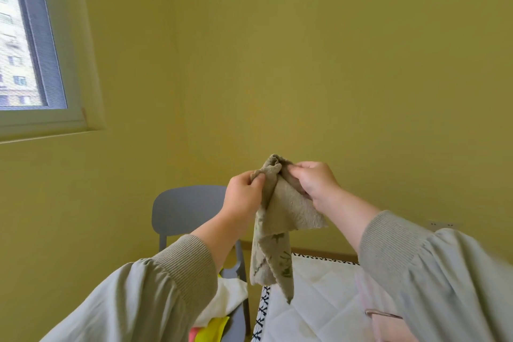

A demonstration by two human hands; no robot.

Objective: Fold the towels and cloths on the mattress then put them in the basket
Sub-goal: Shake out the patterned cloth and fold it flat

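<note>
A small grey-green cloth (277, 228) with a faint leaf print hangs in the air in front of the yellow wall. My left hand (243, 197) pinches its upper left edge. My right hand (315, 182) pinches the bunched top just to the right. Both hands are raised and close together, and the cloth's loose end dangles down over the near corner of the white quilted mattress (319, 300). The basket is not in view.
A grey chair (183, 211) stands left of the mattress against the wall, with white (227, 302), yellow (213, 329) and pink cloths piled on its seat. A thin metal hanger-like piece (381, 314) lies on the mattress under my right sleeve. A window is at upper left.
</note>
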